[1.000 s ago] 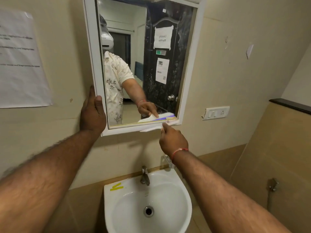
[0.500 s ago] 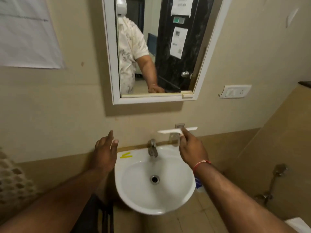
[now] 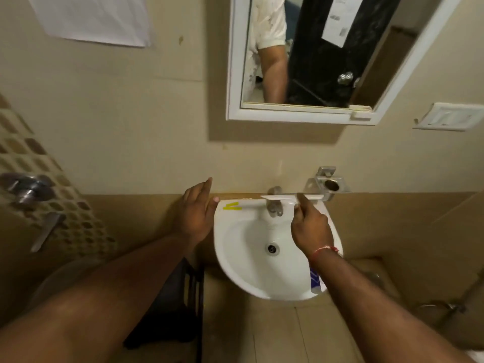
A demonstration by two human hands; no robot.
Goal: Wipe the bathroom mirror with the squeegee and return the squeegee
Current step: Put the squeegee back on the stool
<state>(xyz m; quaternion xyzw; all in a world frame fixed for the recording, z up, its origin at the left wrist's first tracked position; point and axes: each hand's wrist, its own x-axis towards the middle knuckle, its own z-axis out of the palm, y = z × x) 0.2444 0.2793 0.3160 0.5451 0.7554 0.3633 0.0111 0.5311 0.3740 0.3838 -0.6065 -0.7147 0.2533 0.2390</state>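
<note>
Head view: right hand [image 3: 311, 229] pinches the white squeegee [image 3: 282, 197] level over the sink [image 3: 222, 247] by the tap [image 3: 273, 205], left hand [image 3: 196, 213] open alongside; best lowered flat, clear of the tap.

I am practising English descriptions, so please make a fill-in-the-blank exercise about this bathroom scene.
1. The right hand holds a ___ squeegee.
2. The open left hand holds ___.
3. The marks on the sink rim are ___.
Missing words: white; nothing; yellow.
</note>
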